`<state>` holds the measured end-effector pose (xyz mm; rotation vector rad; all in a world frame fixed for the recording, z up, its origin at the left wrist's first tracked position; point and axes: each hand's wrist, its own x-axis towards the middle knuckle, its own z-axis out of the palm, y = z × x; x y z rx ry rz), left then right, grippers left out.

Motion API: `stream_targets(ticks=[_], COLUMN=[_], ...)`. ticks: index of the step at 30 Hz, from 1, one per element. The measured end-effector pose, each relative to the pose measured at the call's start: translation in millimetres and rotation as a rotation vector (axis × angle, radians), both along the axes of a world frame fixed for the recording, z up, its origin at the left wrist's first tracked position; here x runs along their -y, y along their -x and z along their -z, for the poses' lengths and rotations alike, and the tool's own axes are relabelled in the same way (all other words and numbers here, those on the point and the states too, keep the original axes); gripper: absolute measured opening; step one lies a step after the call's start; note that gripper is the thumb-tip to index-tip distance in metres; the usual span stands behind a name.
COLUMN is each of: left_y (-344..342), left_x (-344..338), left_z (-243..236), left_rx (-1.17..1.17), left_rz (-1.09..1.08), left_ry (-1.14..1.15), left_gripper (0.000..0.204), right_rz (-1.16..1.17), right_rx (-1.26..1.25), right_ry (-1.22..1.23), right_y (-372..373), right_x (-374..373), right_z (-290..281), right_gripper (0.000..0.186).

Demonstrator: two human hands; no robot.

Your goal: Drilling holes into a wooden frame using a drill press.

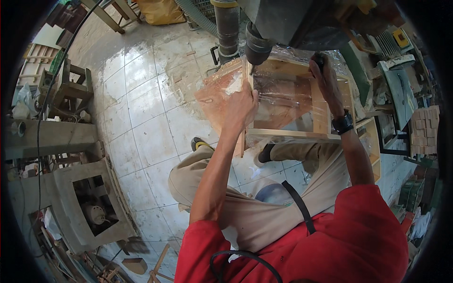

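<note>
My left hand [240, 108] is closed on a narrow pale wooden strip [245, 70], which sticks out past the hand toward me. Just beyond my fingertips, a drill bit [252, 70] points down at the strip from the dark chuck [258, 47] of a drill press. Whether the bit touches the wood I cannot make out. My right hand [327, 87] grips a black lever handle [319, 60] at the machine's right side. Beneath both hands lies a reddish board [214, 96] with wood shavings, beside a wooden frame [322, 111] covered with clear plastic film.
The machine's dark head [302, 26] hangs over the work, with its column [226, 30] behind. At the left stands a grey machine base [89, 203] with a motor in its opening. Stacked wooden blocks [424, 129] sit at the right. Pale floor tiles [146, 137] spread out at the left.
</note>
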<state>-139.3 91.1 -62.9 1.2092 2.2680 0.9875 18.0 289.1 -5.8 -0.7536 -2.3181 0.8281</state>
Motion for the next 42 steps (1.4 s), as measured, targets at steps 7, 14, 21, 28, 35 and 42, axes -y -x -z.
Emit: stream_targets(ticks=[7, 14, 21, 28, 35, 42], left_y=[-3, -3, -4, -9, -5, -5], left_x=[1, -1, 0, -5, -2, -6], left_z=[0, 0, -4, -1, 2, 10], left_rx=[0.046, 0.044, 0.050, 0.022, 0.071, 0.047], left_rz=[-0.025, -0.032, -0.032, -0.066, -0.072, -0.032], left_ry=[0.050, 0.037, 0.069, -0.038, -0.026, -0.126], left_gripper=[0.034, 0.036, 0.045, 0.032, 0.036, 0.036], right_rz=[-0.048, -0.037, -0.011, -0.036, 0.023, -0.026], right_rx=[-0.089, -0.112, -0.037, -0.085, 0.112, -0.043], right_ry=[0.104, -0.104, 0.020, -0.046, 0.072, -0.123], right_y=[15, 33, 36, 30, -32, 3], right_x=[-8, -4, -12, -20, 25, -13], right_z=[9, 9, 14, 17, -36, 9], right_gripper=[0.034, 0.033, 0.032, 0.031, 0.034, 0.038])
